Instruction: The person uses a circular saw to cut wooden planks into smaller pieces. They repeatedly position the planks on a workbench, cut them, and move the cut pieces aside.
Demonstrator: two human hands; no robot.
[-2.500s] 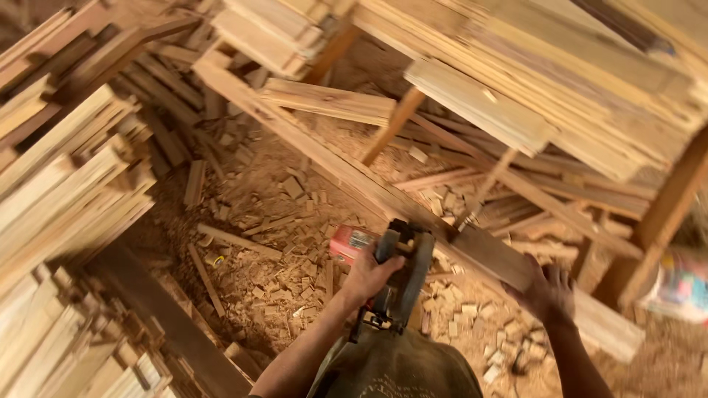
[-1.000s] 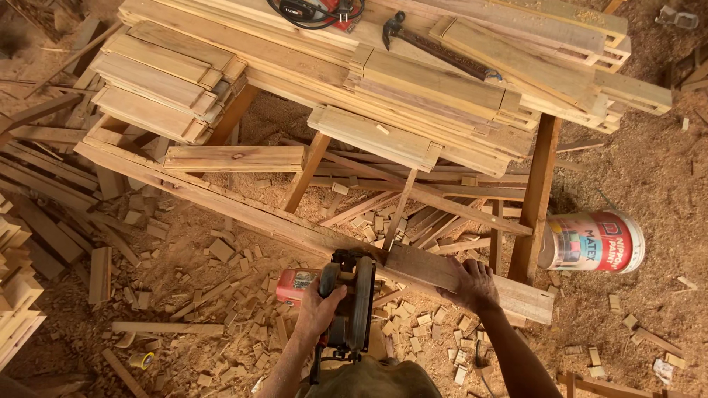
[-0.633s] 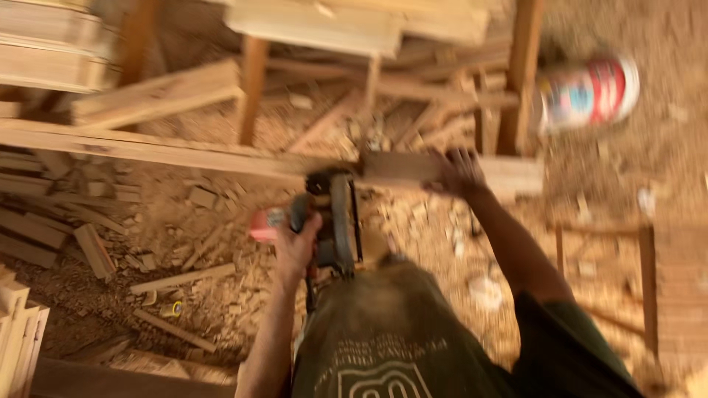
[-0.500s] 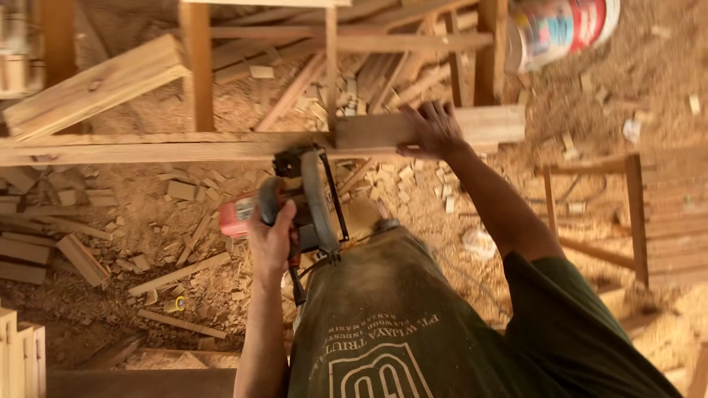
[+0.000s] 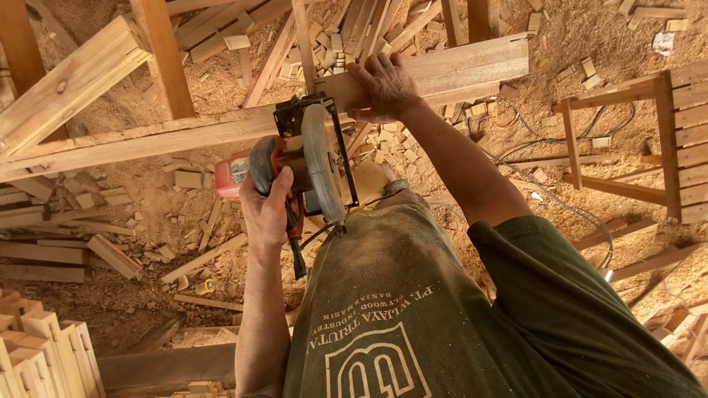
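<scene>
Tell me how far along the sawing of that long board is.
Done: many short offcuts litter the sawdust, so earlier cuts look finished. In hand: the left hand grips the circular saw at the long board, while the right hand presses the board down. Left: the board looks whole on both sides of the saw; no cut through it shows.

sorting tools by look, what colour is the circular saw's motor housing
Red-orange, on the circular saw, seen in the head view.

I see a dusty olive-green T-shirt (image 5: 413, 309) with short sleeves, a pale printed emblem and lettering across its front, sawdust clinging to the cloth. Both forearms are bare.
</scene>
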